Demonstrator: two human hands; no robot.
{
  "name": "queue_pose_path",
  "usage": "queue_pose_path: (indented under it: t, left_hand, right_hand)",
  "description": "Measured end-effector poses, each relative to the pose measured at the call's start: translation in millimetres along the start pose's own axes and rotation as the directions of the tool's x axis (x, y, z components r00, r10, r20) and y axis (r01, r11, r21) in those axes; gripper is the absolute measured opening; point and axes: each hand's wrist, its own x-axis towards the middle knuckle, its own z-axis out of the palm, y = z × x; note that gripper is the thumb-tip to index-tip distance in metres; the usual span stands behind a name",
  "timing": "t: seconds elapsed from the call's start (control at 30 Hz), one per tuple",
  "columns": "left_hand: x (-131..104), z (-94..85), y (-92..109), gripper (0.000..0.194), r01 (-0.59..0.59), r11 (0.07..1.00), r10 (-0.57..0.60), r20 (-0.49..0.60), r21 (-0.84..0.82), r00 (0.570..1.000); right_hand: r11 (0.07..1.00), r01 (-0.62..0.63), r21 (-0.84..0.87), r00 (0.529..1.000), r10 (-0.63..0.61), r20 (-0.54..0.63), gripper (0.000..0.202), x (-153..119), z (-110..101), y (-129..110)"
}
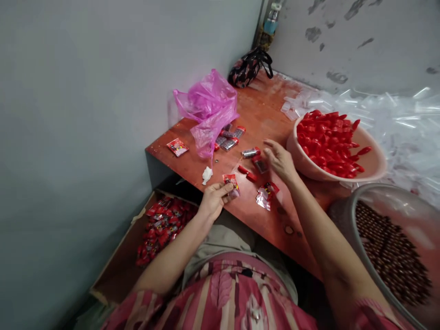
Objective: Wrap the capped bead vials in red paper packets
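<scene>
My left hand (215,199) is closed on a small red printed packet (231,183), pinched between thumb and fingers at the table's front edge. My right hand (280,160) hovers with its fingers apart and slightly blurred, holding nothing that I can see. Just left of it lie a small clear tube with a red cap (250,152) and a dark-filled container (259,164). Red plastic caps (246,173) rest nearer to me. Below the right hand are red and silver packets (266,195). Several more filled tubes (229,139) lie beside the pink bag.
A pink plastic bag (209,103) and another red packet (178,147) lie at the left. On the right are a bowl (381,160) of red plastic pieces, a tub (347,206) of brown balls and clear plastic pieces (405,133). A carton (117,256) of red packs stands below the table.
</scene>
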Motion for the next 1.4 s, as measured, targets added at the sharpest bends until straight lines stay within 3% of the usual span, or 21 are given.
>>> queue_pose_path:
  t: [0.07,0.17,0.3,0.43,0.53,0.63,0.73,0.8,0.9,1.23,1.4]
  left_hand:
    - [-4.2,-1.7,-0.8,0.019,-0.001,0.997,-0.002,-0.032,-0.083,0.999]
    - [-8.8,-2.5,-4.4,0.015,0.006,0.988,-0.011,-0.034,-0.155,0.999]
    - [-12.8,-1.7,-9.2,0.014,-0.006,0.981,-0.007,-0.062,-0.191,0.998]
    - [-15.5,3.1,-9.6,0.013,-0.042,0.966,0.013,-0.115,-0.255,0.993]
    - [-16.5,8.6,-8.5,0.011,-0.055,0.946,0.008,-0.148,-0.320,0.989]
    - [-16.7,14.0,-9.0,0.010,-0.052,0.933,-0.006,-0.161,-0.357,0.987]
    - [-15.6,19.0,-13.3,0.010,-0.052,0.930,-0.015,-0.178,-0.364,0.984]
    - [-13.8,22.8,-17.8,0.011,-0.051,0.930,-0.015,-0.177,-0.363,0.984]
    - [-11.4,30.7,-24.8,0.011,-0.023,0.934,-0.031,-0.147,-0.357,0.989]
    - [-21.5,54.5,-34.7,0.012,-0.007,0.938,-0.004,-0.029,-0.347,1.000]
    - [-19.7,54.5,-39.1,0.025,-0.067,0.976,0.095,0.131,-0.207,0.987]
  right_hand:
    - [0.996,-0.080,-0.041,0.992,0.076,-0.101,0.038,-17.9,-13.2,-10.6]
    - [0.945,-0.222,-0.242,0.975,0.216,-0.051,0.037,-33.8,-18.9,-21.4]
    - [0.843,-0.359,-0.400,0.915,0.403,0.029,0.047,-25.8,-6.6,-21.5]
    - [0.840,-0.388,-0.379,0.894,0.444,0.067,0.039,-16.2,3.7,-18.7]
    - [0.891,-0.371,-0.262,0.927,0.373,-0.045,0.034,-34.7,1.3,-23.8]
    - [0.937,-0.340,0.078,0.933,0.346,-0.096,0.034,-74.7,-7.0,-36.3]
    - [0.793,-0.371,0.483,0.920,0.385,0.075,0.035,-118.7,-11.3,-53.7]
    - [0.689,-0.386,0.613,0.914,0.374,0.155,0.035,-140.7,-9.0,-64.3]
    - [0.649,-0.378,0.660,0.916,0.364,0.167,0.034,-158.9,0.3,-72.9]
    - [0.780,-0.313,0.541,0.925,0.380,-0.013,0.029,-166.3,19.9,-60.8]
    - [0.699,-0.301,0.648,0.920,0.391,0.006,0.029,-163.5,16.6,-61.3]
